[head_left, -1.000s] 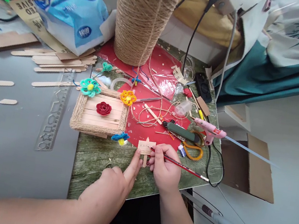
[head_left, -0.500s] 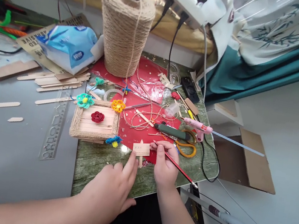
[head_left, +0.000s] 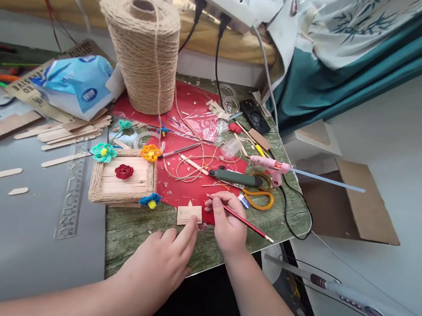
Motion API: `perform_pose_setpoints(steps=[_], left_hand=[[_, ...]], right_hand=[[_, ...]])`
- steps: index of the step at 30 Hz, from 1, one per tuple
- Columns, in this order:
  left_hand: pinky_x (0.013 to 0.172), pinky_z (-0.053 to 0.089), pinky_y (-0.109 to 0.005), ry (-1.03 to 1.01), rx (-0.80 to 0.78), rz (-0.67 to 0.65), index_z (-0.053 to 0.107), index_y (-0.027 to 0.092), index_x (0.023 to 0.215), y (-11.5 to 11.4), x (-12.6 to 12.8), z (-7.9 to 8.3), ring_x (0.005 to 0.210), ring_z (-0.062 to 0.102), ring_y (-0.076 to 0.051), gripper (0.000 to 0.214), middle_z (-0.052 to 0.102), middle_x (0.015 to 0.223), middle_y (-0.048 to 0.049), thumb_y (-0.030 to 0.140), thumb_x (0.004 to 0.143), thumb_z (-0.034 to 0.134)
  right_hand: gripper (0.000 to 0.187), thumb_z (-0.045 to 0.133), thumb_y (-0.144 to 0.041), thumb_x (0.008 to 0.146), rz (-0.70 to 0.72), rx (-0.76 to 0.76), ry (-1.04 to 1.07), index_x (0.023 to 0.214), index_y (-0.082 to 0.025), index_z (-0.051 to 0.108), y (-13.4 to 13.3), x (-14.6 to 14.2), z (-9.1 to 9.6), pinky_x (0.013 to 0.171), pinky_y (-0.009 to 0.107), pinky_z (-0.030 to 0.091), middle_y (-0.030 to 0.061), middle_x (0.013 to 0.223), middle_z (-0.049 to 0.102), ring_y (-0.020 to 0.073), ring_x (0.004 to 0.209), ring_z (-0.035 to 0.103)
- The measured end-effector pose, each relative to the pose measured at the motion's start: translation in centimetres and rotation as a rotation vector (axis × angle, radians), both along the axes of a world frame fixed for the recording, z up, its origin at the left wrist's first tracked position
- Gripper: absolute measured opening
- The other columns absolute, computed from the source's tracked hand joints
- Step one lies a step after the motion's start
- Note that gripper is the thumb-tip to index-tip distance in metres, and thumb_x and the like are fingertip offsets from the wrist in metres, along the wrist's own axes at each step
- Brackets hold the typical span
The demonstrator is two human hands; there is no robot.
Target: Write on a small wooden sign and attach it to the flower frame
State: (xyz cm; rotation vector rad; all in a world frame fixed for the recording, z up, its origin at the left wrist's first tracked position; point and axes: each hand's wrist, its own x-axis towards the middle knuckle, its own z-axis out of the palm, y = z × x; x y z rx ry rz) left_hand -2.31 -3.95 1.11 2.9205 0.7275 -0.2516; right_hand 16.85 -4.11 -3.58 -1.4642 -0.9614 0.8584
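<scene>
Though beside the right grip point(head_left: 230, 227) — wooden sign point(head_left: 185, 214) under left fingertip point(head_left: 193, 220).

One head-worn camera supplies the view. It sits above and behind the left hand point(head_left: 162, 258) and right hand point(head_left: 230, 230), faces forward and down at the tabletop point(head_left: 123, 229) from near, and covers a wide field reaching the curtain point(head_left: 305, 101) at upper right.

We have open tabletop point(head_left: 127, 236) between the frame point(head_left: 139, 184) and the left hand point(head_left: 164, 258). Beyond the right hand point(head_left: 229, 228), scissors point(head_left: 265, 205) and a glue gun point(head_left: 274, 166) block us.
</scene>
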Motion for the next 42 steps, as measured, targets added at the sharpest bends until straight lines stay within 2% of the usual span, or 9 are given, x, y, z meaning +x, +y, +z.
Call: perform_pose_setpoints(steps=[5,8,15,18,23,27,33,37,42], left_hand=[[0.071,0.058,-0.035,0.046,-0.003,-0.010,0.048,0.010,0.156,-0.4,-0.1,0.3,0.097,0.068,-0.025,0.067,0.039,0.165,-0.0224,0.044,0.098,0.058],[0.075,0.059,-0.036,0.054,-0.010,0.012,0.046,0.010,0.157,-0.4,0.0,0.3,0.099,0.068,-0.026,0.072,0.036,0.166,-0.0223,0.049,0.098,0.058],[0.077,0.059,-0.039,0.037,-0.012,0.022,0.044,0.010,0.158,-0.2,0.2,0.2,0.100,0.067,-0.027,0.078,0.037,0.166,-0.0240,0.054,0.095,0.060],[0.075,0.060,-0.039,0.055,-0.021,0.026,0.042,0.010,0.159,-0.3,0.3,0.1,0.098,0.069,-0.027,0.081,0.035,0.166,-0.0253,0.056,0.094,0.061],[0.067,0.060,-0.039,0.124,-0.051,0.021,0.038,0.010,0.161,-0.3,0.5,0.3,0.083,0.071,-0.025,0.093,0.025,0.168,-0.0291,0.064,0.090,0.063],[0.063,0.060,-0.039,0.162,-0.059,-0.001,0.036,0.010,0.161,-0.1,0.6,0.4,0.079,0.070,-0.025,0.103,0.019,0.169,-0.0319,0.070,0.084,0.067],[0.061,0.059,-0.038,0.174,-0.042,-0.038,0.030,0.009,0.163,0.0,0.6,-0.2,0.080,0.070,-0.025,0.107,0.019,0.168,-0.0341,0.064,0.081,0.072],[0.060,0.059,-0.038,0.172,-0.033,-0.046,0.031,0.008,0.163,-0.1,0.6,-0.5,0.079,0.069,-0.025,0.105,0.019,0.168,-0.0338,0.062,0.082,0.072],[0.060,0.059,-0.037,0.174,-0.021,-0.045,0.034,0.008,0.162,-0.2,0.6,-0.5,0.077,0.069,-0.023,0.099,0.022,0.168,-0.0331,0.059,0.085,0.069]], right_hand=[[0.020,0.069,-0.041,0.097,0.004,-0.014,-0.069,0.104,-0.023,0.070,0.2,0.2,0.2,0.077,0.032,0.062,0.0059,0.100,0.072,0.0191,0.085,0.071],[0.018,0.071,-0.039,0.096,-0.013,-0.005,-0.068,0.103,-0.023,0.069,0.2,0.2,0.2,0.074,0.031,0.060,0.0047,0.098,0.071,0.0180,0.082,0.070],[0.023,0.070,-0.044,0.096,-0.018,-0.035,0.000,0.093,-0.022,0.064,0.1,0.5,0.2,0.056,0.026,0.053,-0.0009,0.074,0.064,0.0140,0.061,0.060],[0.024,0.071,-0.045,0.095,0.044,-0.071,0.073,0.095,-0.022,0.064,0.1,0.9,0.9,0.052,0.024,0.049,-0.0034,0.070,0.061,0.0118,0.055,0.057],[0.029,0.074,-0.046,0.092,0.230,-0.224,0.162,0.085,-0.021,0.063,0.1,0.8,2.2,0.042,0.021,0.041,-0.0056,0.062,0.059,0.0090,0.044,0.050],[0.028,0.075,-0.046,0.091,0.240,-0.249,0.164,0.085,-0.022,0.063,0.2,0.1,1.9,0.044,0.022,0.045,-0.0051,0.064,0.062,0.0102,0.046,0.053],[0.024,0.073,-0.044,0.093,0.247,-0.201,0.048,0.085,-0.022,0.065,0.1,0.0,1.2,0.050,0.024,0.052,-0.0011,0.073,0.067,0.0134,0.056,0.062],[0.026,0.069,-0.044,0.096,0.232,-0.217,0.065,0.083,-0.023,0.062,0.1,0.2,1.1,0.049,0.024,0.050,-0.0045,0.064,0.062,0.0120,0.050,0.057],[0.023,0.075,-0.040,0.092,0.239,-0.209,-0.005,0.082,-0.023,0.062,0.3,0.2,1.1,0.058,0.027,0.054,-0.0013,0.076,0.068,0.0155,0.066,0.065]])
